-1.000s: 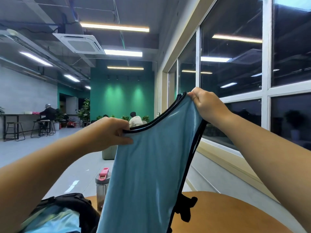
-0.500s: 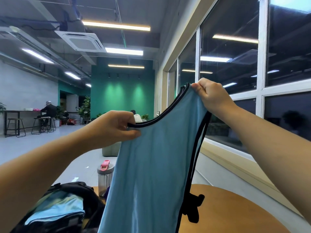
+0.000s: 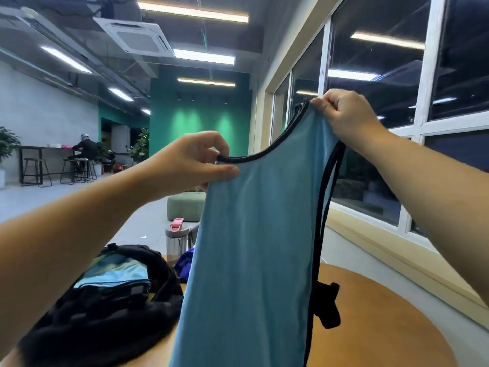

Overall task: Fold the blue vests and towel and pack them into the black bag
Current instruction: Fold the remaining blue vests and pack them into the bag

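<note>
Your two arms are showing bare along the whole visible length, with no sleeve edge coming into view on either one. Your left hand and right hand are wearing no gloves, rings or watch, and your wrists are carrying no band or strap.

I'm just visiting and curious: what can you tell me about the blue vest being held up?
The blue vest is thin, smooth light-blue fabric edged in black trim, with a scooped neckline and a black strap dangling at its right side. It hangs upright above the wooden table, pinched at one shoulder by the left hand and at the other, higher, by the right hand.
</note>
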`<state>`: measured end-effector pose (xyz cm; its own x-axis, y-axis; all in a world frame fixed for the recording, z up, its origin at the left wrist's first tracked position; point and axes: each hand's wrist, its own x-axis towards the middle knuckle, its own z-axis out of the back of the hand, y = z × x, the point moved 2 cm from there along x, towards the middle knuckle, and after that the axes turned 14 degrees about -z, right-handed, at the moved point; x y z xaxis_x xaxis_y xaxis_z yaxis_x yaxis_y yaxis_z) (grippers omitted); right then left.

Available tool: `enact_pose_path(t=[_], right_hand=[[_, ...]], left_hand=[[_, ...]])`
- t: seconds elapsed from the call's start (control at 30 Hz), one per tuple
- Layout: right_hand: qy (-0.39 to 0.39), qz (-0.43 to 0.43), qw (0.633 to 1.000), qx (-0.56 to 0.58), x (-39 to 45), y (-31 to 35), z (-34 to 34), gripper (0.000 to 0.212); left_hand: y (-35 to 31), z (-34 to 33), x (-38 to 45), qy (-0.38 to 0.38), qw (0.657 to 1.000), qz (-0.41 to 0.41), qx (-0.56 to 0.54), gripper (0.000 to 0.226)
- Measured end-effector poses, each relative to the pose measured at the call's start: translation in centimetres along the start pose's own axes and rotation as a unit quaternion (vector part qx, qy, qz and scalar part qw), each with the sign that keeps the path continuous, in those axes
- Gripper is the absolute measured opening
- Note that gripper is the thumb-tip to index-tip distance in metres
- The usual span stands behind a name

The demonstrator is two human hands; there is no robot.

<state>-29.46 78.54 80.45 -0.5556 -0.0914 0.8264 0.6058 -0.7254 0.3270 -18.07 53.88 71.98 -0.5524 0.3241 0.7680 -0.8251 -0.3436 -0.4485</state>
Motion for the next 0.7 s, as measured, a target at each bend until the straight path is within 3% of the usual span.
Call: enact_pose_path(t=[0.2,0.43,0.7], right_hand=[[0.143,-0.08,0.985,-0.052,-2.2,-2.9,-8.0,0.039],[0.231,-0.128,0.96,-0.089,-6.1,-8.2,-19.4,0.037],[0.257,-0.162,0.95,-0.076,-7.5,-13.8,-27.0,0.035]], left_hand=[[8.1,-1.2,-3.3,0.072,0.988,0.125,0.05,0.02],[19.9,-4.5,-8.2,0.123,0.964,0.212,0.099,0.021],[30.2,-6.7,-10.1,0.064,0.95,0.301,0.061,0.016]])
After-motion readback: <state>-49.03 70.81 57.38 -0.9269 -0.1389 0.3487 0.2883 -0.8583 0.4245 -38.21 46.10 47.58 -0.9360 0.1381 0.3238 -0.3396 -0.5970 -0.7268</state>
